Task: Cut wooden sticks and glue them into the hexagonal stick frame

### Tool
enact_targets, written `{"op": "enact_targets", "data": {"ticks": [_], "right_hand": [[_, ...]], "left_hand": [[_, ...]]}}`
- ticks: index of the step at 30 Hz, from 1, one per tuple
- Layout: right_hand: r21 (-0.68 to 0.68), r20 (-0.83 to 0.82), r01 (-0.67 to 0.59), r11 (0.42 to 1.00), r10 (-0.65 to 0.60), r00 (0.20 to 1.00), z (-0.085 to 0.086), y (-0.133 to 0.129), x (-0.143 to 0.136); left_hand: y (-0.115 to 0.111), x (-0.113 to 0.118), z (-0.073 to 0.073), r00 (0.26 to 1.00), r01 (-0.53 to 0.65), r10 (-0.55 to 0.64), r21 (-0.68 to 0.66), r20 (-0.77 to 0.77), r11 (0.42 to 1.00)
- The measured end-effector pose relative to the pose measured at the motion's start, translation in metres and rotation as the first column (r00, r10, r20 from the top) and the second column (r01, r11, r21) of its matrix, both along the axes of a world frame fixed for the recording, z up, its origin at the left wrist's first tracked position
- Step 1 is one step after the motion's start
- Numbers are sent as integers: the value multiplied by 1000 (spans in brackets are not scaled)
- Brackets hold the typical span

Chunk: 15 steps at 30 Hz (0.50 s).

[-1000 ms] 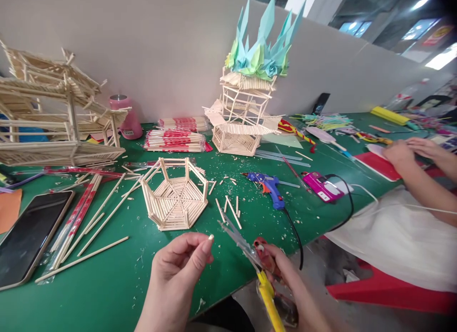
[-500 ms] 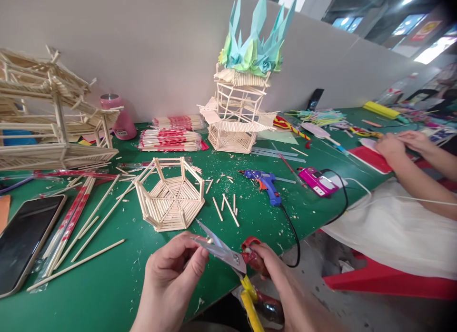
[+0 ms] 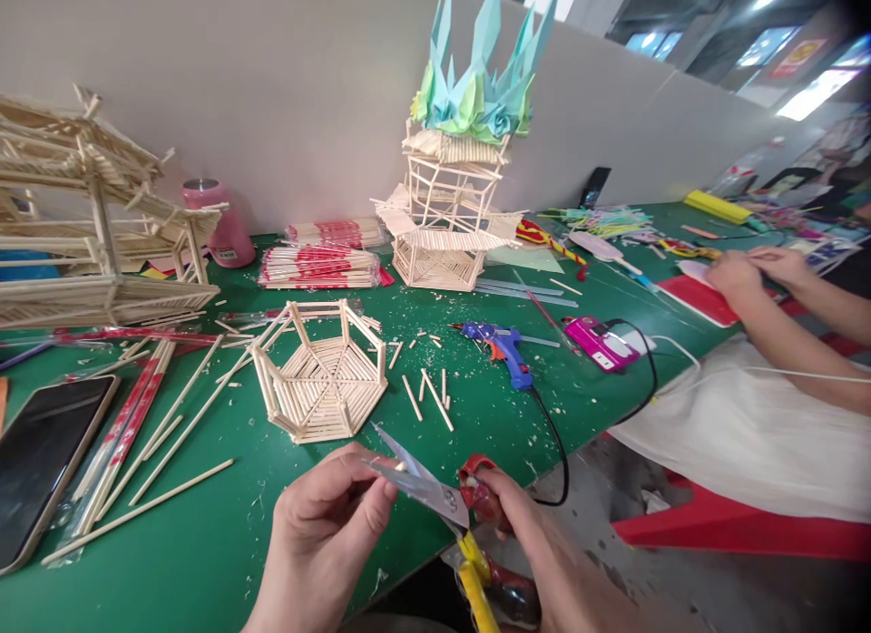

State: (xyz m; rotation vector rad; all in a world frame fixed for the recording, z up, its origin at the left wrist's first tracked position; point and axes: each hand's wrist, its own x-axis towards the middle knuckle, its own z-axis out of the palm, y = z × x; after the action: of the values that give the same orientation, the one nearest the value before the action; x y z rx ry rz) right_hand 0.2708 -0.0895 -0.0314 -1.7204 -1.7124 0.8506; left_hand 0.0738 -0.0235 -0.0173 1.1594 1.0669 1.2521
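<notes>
Between thumb and fingers, my left hand [image 3: 333, 529] pinches a short wooden stick [image 3: 400, 467], mostly hidden, with its pale end poking out between the blades. My right hand [image 3: 527, 542] grips the red-and-yellow handles of the scissors [image 3: 435, 495], whose blades are parted around the stick. Just beyond my hands stands an octagonal stick frame [image 3: 333, 388] with a woven-looking floor and short posts. Several cut stick pieces [image 3: 435, 399] lie to its right, and longer sticks [image 3: 140, 511] to its left.
A blue glue gun [image 3: 500, 350] and a magenta power box [image 3: 602, 345] trail cables at right. Behind stand a stick tower [image 3: 445, 198] topped with folded paper, bundled sticks [image 3: 319, 266] and a pink bottle [image 3: 221, 225]. A phone [image 3: 51, 461] lies left. Another person's hands [image 3: 738, 275] work at far right.
The view has shifted slightly, so the table things sit a little further left. The stick's end shows more clearly between the blades; both hands keep their holds.
</notes>
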Motion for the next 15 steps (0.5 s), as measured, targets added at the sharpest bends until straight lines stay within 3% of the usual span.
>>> {"op": "enact_targets", "data": {"ticks": [5, 9, 12, 15], "right_hand": [[-81, 41, -59, 995, 63, 997, 8, -1, 4], [-162, -55, -51, 986, 43, 998, 1, -3, 7], [-236, -81, -71, 969, 53, 995, -6, -6, 11], [-276, -21, -68, 959, 64, 998, -8, -13, 12]], "left_hand": [[-3, 4, 2, 998, -40, 41, -29, 55, 999], [-3, 2, 0, 999, -22, 21, 20, 42, 1000], [-2, 0, 0, 999, 11, -7, 111, -42, 994], [1, -3, 1, 977, 118, -63, 270, -203, 956]]}}
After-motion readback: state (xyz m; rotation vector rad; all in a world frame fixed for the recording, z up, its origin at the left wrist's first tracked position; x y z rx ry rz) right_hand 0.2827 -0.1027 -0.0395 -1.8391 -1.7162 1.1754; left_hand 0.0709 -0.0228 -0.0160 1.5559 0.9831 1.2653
